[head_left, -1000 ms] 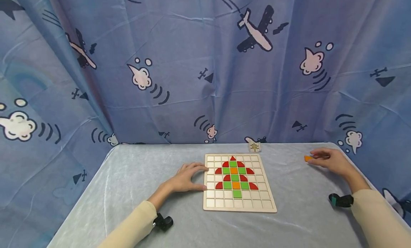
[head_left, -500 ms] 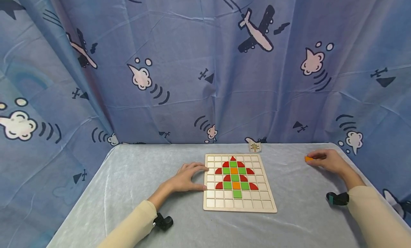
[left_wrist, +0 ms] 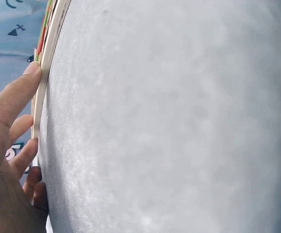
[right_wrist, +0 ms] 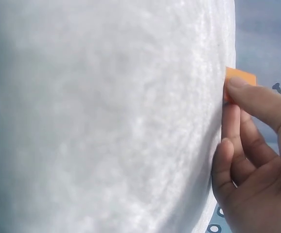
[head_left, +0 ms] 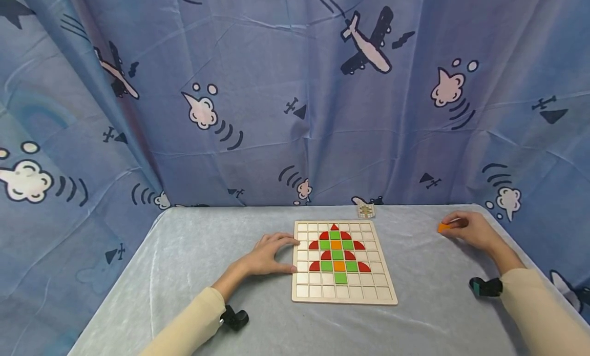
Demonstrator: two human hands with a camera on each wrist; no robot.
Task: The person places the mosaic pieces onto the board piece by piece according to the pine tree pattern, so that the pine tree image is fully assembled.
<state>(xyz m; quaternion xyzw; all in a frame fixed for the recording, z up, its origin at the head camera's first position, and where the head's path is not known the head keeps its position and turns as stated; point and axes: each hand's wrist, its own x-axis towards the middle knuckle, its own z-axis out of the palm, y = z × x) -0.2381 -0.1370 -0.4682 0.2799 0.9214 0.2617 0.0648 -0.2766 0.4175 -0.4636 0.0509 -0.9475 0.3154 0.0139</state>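
A wooden grid board (head_left: 315, 293) lies on the table, with green and orange squares and red rounded pieces set in a tree shape and a red triangle at its top. My left hand (head_left: 267, 254) rests at the board's left edge, thumb and fingers spread along it; the left wrist view shows the fingertips touching the board's rim (left_wrist: 42, 92). Far to the right, my right hand (head_left: 472, 232) pinches an orange tile (head_left: 443, 227) close over the table. In the right wrist view the thumb (right_wrist: 257, 97) lies across the orange tile (right_wrist: 242, 75).
A small patterned card (head_left: 366, 211) lies behind the board, near the back edge of the white-clothed table (head_left: 221, 223). Behind the table hangs a blue curtain (head_left: 258, 115) with printed airplanes and clouds. Each wrist wears a black camera mount.
My right hand has shifted slightly left and its fingers have closed around the orange tile. The left hand and the board have stayed in place.
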